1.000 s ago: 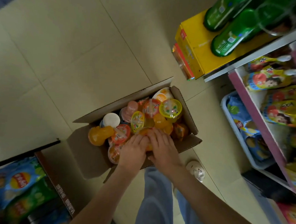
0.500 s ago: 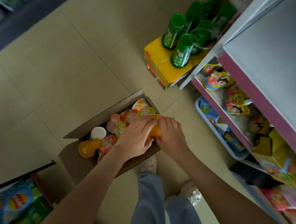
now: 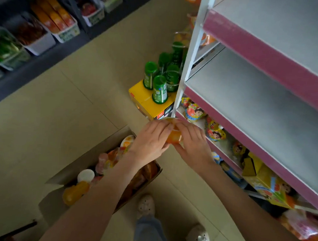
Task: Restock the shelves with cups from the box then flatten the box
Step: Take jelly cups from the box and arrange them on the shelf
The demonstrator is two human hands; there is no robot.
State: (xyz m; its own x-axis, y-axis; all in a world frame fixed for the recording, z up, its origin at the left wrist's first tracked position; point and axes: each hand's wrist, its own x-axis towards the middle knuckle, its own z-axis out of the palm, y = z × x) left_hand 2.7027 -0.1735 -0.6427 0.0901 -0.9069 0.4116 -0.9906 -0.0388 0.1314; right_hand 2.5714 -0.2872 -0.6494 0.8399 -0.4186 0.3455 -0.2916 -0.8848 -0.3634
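Orange plastic cup is clasped between left hand and right hand, fingers of both curled round it, above the floor between the cardboard box and the grey shelf. Risk: the two-handed clasp could let it slip, or it may strike the white upright on entry. Other cups lie boxed. No label is legible; print is blurred.

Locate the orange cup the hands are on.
Head view, centre: the orange cup is held between the left hand and right hand, right of the box and just left of the shelf holding snack pouches.
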